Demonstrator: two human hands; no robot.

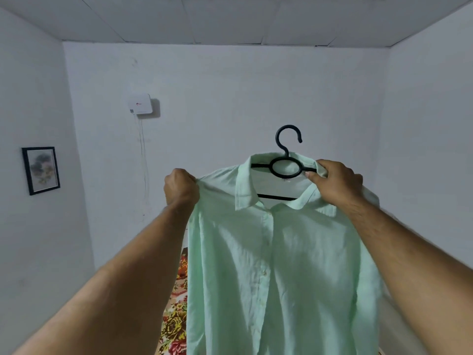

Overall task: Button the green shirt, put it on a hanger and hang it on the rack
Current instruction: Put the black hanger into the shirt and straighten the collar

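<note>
1. Head view: a white back wall (pixel 230 98) and side walls fill most of the frame under a panelled ceiling (pixel 230 19).
2. The green shirt (pixel 281 265) is the largest thing in front of them. It is held up in the air before the back wall, right of centre. Its front faces the camera and its body hangs down past the bottom edge. The placket lies closed, with small pale buttons showing down its length. The collar is spread open at the neck.
3. Both bare forearms reach up from the lower corners to the shirt's shoulders.
4. The left hand (pixel 180 187) is clenched into a fist that grips the bunched fabric at the shirt's shoulder seam on that side.
5. The right hand (pixel 335 184) curls its fingers over the other shoulder and the collar edge. Its thumb presses up against the end of the hanger arm there, so cloth and hanger are pinched together.
6. A floral cloth (pixel 174 319) in red, yellow and white shows low down, just left of the shirt's hem side.
7. The black hanger (pixel 286 176) sits inside the collar. Its ring and upper arms cross the neck opening, its lower bar shows beneath them, and its hook rises free above the collar.
8. A framed picture (pixel 41 170) hangs on the left wall.
9. A small white box (pixel 140 104) is fixed on the back wall, with a thin cord (pixel 142 155) running down from it.
</note>
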